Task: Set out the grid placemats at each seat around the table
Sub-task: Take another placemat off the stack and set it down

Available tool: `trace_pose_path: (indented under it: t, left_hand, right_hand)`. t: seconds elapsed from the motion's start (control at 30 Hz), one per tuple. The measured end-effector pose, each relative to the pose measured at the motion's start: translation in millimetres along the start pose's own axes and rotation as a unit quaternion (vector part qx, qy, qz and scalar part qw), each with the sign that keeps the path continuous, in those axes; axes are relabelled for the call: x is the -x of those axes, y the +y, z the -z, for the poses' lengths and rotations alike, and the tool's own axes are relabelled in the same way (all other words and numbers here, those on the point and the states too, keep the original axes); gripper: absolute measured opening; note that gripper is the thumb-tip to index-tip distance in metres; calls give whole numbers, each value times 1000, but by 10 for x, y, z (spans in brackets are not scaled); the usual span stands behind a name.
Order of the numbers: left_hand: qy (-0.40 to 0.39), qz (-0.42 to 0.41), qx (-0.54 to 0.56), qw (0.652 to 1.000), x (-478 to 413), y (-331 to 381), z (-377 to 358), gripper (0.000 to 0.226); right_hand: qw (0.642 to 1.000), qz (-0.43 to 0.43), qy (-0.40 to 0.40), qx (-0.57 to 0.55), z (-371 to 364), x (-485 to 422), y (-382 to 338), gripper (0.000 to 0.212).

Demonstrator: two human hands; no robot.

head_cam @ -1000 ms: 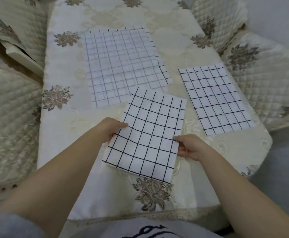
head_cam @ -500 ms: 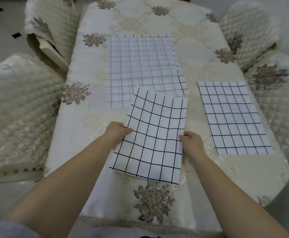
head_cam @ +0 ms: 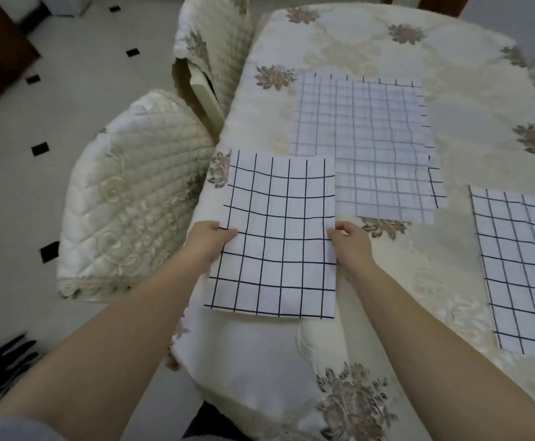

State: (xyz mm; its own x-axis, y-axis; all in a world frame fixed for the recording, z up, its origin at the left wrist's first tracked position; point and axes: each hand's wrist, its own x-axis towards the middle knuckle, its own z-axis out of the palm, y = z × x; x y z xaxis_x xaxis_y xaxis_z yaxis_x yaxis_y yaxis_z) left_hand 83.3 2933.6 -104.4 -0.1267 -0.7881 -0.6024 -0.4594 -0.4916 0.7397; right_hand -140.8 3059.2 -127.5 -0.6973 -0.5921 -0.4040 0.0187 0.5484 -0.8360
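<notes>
Cream cloth with woven flowers covers the counter (head_cam: 450, 58), and quilted ivory chair covers ring it above a pale tiled floor. A second ago the white placemat with a bold black grid (head_cam: 278, 240) was held askew near the middle of the counter's near edge. It has since been carried across to the left edge and squared up, so it now sits in front of the nearer quilted chair (head_cam: 132, 198). The left hand (head_cam: 207, 243) and right hand (head_cam: 352, 246) grip its two long sides, the fingers (head_cam: 339, 232) pinching the edges. Its far right corner meets the pile of paler fine-grid placemats (head_cam: 371, 138) at the counter's centre. Whether it already rests flat on the cloth cannot be told. Another bold-grid placemat (head_cam: 520, 265) lies along the right edge. On that showing, the right seat looks served, the left one is about to be, and the central pile probably holds the mats for the remaining seats.
</notes>
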Motion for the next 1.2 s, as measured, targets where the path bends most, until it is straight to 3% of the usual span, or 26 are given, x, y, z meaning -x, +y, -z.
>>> trace_pose_path:
  t: [0.23, 0.33, 0.43, 0.6, 0.87, 1.07, 1.2]
  left_hand:
    - [-31, 9, -12, 999, -334, 84, 318, 71]
    - [-27, 7, -50, 998, -413, 116, 375, 54]
    - [-12, -6, -99, 995, -441, 157, 417, 16]
    - [-6, -17, -103, 994, -491, 122, 463, 11]
    - [31, -50, -134, 989, -524, 100, 459, 21]
    - [75, -87, -179, 977, -527, 96, 442, 6]
    - [93, -114, -217, 965, -564, 37, 435, 14]
  right_hand:
    - [999, -28, 18, 20, -426, -154, -112, 12]
    - [998, -41, 40, 28, -474, -148, -120, 20]
    - [995, -53, 67, 45, -422, -137, -98, 23]
    - [996, -67, 29, 51, -380, -103, -49, 12]
    - [996, -72, 20, 40, -406, -62, -83, 14]
    - [997, -68, 18, 33, -408, -103, -60, 14]
    - [998, -58, 16, 30, -406, -94, -100, 16]
